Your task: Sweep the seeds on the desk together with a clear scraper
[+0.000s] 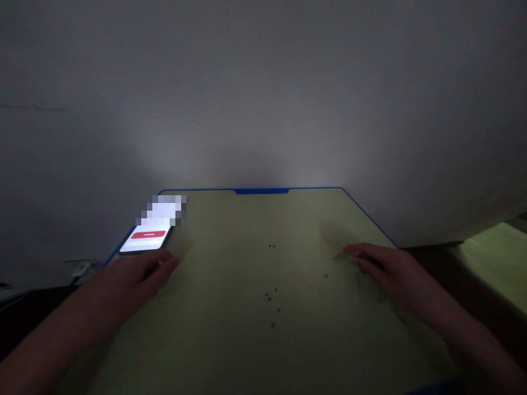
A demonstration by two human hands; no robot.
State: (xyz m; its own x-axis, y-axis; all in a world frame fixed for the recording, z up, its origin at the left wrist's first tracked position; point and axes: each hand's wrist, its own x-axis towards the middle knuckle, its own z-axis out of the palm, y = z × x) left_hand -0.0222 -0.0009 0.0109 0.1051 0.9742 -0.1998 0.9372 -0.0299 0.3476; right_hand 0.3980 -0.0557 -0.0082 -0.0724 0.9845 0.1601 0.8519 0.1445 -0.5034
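My left hand (144, 271) rests at the left of the table, just below the phone (152, 225), thumb and fingers drawn together. Whatever is between them, if anything, is too dark to make out. At the right side, my right hand (382, 266) pinches a thin, pale, slender object (342, 256) whose tip points left; its kind is unclear in the dim light. Between the hands, several tiny dark beads or grains (269, 299) lie scattered on the tabletop. Two reddish-brown ones (272, 246) sit farther back, and a single dark grain (326, 276) lies closer to my right hand.
The pale tabletop (222, 351) has a blue edge and meets a grey wall (263, 99) at the back. The phone's lit screen shows a red button. A pale surface (494, 263) stands off to the right, and a white plug-like item (82, 269) is at the left.
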